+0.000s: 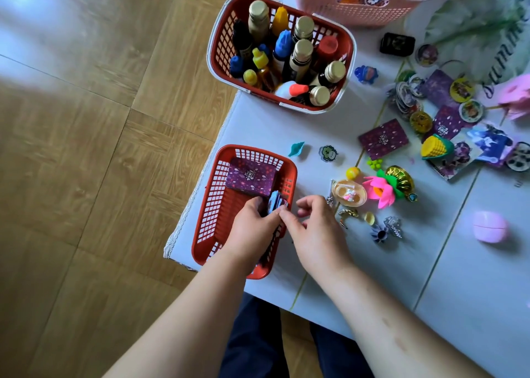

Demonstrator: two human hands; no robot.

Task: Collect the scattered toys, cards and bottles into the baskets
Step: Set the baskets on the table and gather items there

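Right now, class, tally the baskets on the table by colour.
Red: 2, the bottle basket and the card basket
Pink: 1, the pink basket
Total: 3

Bottles (299,53) fill the far basket (220,42); cards (251,177) lie in the near basket (213,205).

Table's got a pale cloth (430,263) over it, lacy trim (183,220) down the left edge, leafy green print (470,19) in the far right corner. Wood-look floor (86,177) underneath, my dark trousers (252,343) showing below.
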